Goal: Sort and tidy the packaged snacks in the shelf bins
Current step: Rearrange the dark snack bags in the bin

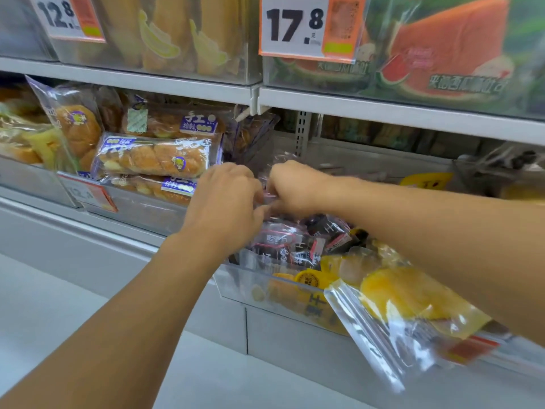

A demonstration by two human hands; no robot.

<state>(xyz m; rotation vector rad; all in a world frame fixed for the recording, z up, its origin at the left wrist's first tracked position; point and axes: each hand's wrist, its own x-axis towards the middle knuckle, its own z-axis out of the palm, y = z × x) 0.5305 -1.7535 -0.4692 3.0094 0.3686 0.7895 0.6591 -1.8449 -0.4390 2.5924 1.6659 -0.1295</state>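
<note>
Where the shelf starts at left, bread packs (153, 160) lie stacked in a clear bin. Left hand (227, 202) and right hand (292, 187) meet mid-shelf, fingers curled, both pinching a clear wrapper (269, 197) (contents blurred) above the dark snack packs (295, 243) in the front bin (250, 284). Rightward, a yellow pack (407, 299) overhangs that bin's edge under the right forearm.
</note>
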